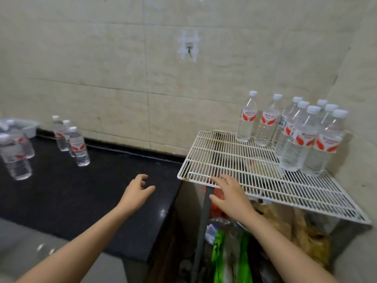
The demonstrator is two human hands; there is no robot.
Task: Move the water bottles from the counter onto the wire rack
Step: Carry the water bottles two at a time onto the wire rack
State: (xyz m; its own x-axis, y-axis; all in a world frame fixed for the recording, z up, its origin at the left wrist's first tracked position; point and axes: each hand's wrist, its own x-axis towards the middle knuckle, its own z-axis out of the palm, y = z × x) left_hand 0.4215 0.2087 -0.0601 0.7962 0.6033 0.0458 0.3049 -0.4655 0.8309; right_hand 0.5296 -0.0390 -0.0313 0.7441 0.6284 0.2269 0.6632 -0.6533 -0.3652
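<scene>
both arms out fwd, left hand (137, 188) & right hand (229, 194) empty, fingers loosely spread.

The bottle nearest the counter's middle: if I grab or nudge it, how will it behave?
The bottle looks full, so probably heavy for its size. It stands tall on a narrow base on the smooth counter, so a high push may tip it. The thin ribbed plastic likely gives a little under the fingers.

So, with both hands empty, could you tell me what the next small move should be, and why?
Probably reach the left hand toward the nearest clear plastic water bottle on the black counter: both hands are open, the right hand hovers by the white wire rack, and bottles remain there.
</scene>
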